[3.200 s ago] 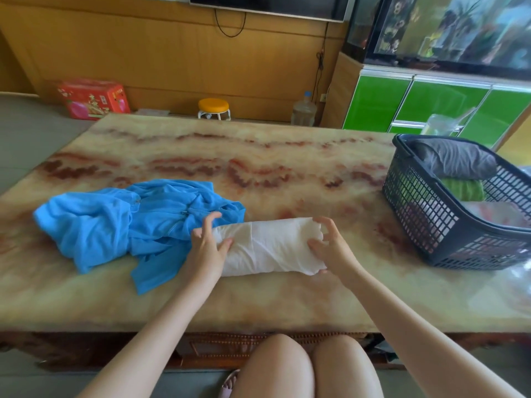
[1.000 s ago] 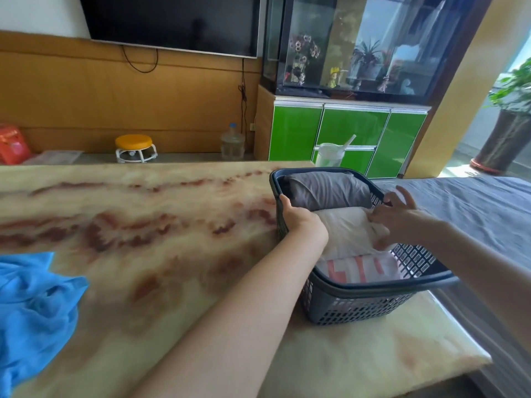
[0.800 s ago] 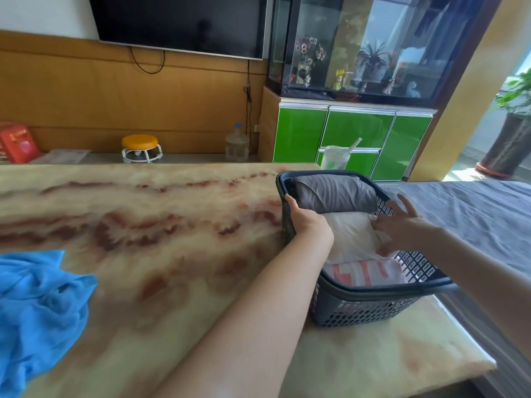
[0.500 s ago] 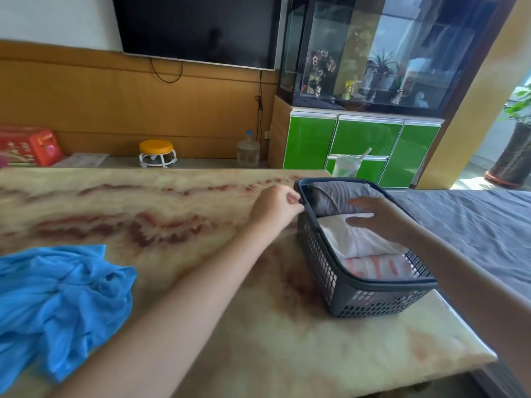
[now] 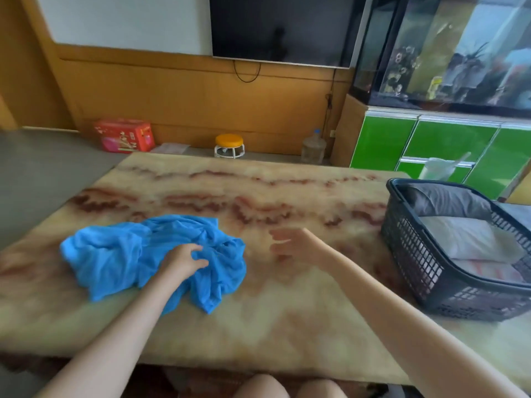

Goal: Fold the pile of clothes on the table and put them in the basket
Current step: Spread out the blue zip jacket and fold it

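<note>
Bare left hand (image 5: 184,261) with slim fingers, bare right hand (image 5: 296,244) blurred at its fingertips, both forearms (image 5: 120,326) were bare from the fingers back to the frame edge, two bare rounded knees (image 5: 260,387) showed well behind the fingers.

I've got one view only: a wide-angle head-worn camera, sat close above the person's bare knees (image 5: 260,387), facing forward and down across the cream, red-veined marble table (image 5: 287,326). Left hand (image 5: 184,261) and right hand (image 5: 293,244) fall mid-frame; the orange wood-panelled wall (image 5: 186,104) shows beyond them.
</note>
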Motion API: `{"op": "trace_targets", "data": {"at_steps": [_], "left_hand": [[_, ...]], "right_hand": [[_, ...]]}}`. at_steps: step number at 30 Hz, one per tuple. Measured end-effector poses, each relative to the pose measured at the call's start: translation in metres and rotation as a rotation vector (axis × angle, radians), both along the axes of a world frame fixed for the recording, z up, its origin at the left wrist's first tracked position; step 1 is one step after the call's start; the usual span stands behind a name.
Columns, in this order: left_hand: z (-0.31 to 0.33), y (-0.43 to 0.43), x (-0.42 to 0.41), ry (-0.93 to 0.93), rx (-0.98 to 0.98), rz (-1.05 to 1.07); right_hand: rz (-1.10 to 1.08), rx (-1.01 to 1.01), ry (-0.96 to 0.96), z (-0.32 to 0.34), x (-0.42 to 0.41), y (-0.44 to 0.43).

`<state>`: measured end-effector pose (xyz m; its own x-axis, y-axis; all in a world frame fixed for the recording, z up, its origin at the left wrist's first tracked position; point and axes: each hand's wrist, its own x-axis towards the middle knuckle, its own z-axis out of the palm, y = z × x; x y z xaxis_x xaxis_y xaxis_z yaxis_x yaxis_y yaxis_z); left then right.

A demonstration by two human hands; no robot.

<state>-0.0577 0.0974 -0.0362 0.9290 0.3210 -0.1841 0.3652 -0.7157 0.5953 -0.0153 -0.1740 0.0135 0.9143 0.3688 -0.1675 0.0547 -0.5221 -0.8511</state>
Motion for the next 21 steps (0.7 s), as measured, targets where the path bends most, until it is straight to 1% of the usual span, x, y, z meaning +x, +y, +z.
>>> {"op": "trace_targets", "data": {"at_steps": [2, 4, 5, 7, 8, 10, 11, 13, 16, 18, 21], "left_hand": [[-0.021, 0.03, -0.019, 0.07, 0.174, 0.004], [-0.036, 0.047, -0.037, 0.123, 0.236, -0.022], [-0.038, 0.051, -0.045, 0.117, 0.239, -0.046], [-0.043, 0.054, -0.053, 0.04, 0.198, -0.081], [-0.044, 0.054, -0.053, -0.013, 0.158, -0.078], [-0.044, 0.052, -0.051, -0.083, 0.067, -0.077], [-0.043, 0.049, -0.049, -0.096, 0.022, -0.082], [-0.043, 0.041, -0.045, -0.1, -0.041, -0.094], [-0.041, 0.022, -0.031, -0.158, -0.037, -0.137], [-0.036, -0.002, -0.022, -0.167, -0.084, -0.227], [-0.031, -0.048, -0.008, -0.164, -0.127, -0.406]], "right_hand": [[0.074, -0.027, 0.036, -0.031, -0.01, 0.034], [0.128, -0.091, 0.03, -0.062, -0.021, 0.066], [0.172, -0.19, -0.021, -0.076, -0.025, 0.079], [0.237, -0.431, -0.206, -0.097, -0.033, 0.098], [0.229, -0.49, -0.325, -0.099, -0.035, 0.103], [0.155, -0.468, -0.477, -0.1, -0.029, 0.106], [0.144, -0.465, -0.498, -0.098, -0.022, 0.102], [0.194, -0.519, -0.519, -0.094, -0.001, 0.079], [0.185, -0.65, -0.554, -0.081, 0.03, 0.016], [0.09, -0.718, -0.533, -0.07, 0.044, -0.037], [-0.089, -0.726, -0.463, -0.058, 0.059, -0.103]]}}
